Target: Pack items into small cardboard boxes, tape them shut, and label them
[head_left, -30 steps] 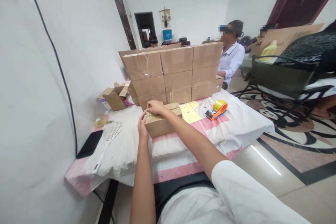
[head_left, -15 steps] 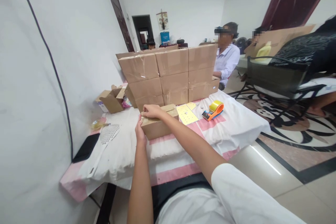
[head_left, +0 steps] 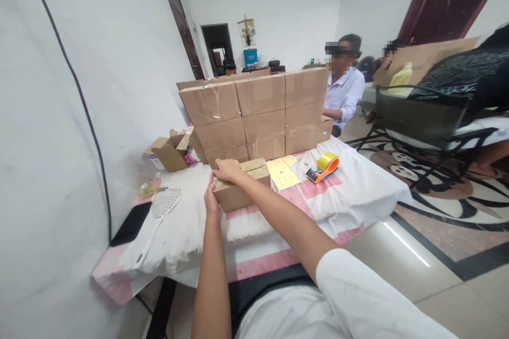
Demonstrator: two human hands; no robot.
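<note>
A small closed cardboard box (head_left: 242,198) lies on the cloth-covered table in front of me, with clear tape on its top. My left hand (head_left: 212,198) is closed against its left end, bracing the side. Across the top, my right hand (head_left: 228,170) presses on the left top edge, fingers curled and partly hidden from view. The fingertips of both hands meet near that corner. Right of the box rests a yellow dotted sheet (head_left: 284,174). Farther right stands an orange tape dispenser (head_left: 325,168) with a yellow roll.
Stacked cardboard boxes (head_left: 260,114) form a wall behind the small box. An opened carton (head_left: 172,152), a black phone-like slab (head_left: 131,224) and a white perforated piece (head_left: 167,202) lie on the left. A person (head_left: 345,87) sits beyond the table, others farther right.
My right hand has shifted slightly along the box's left top edge, its fingers now more bent. The box and my left hand stay nearly in place.
</note>
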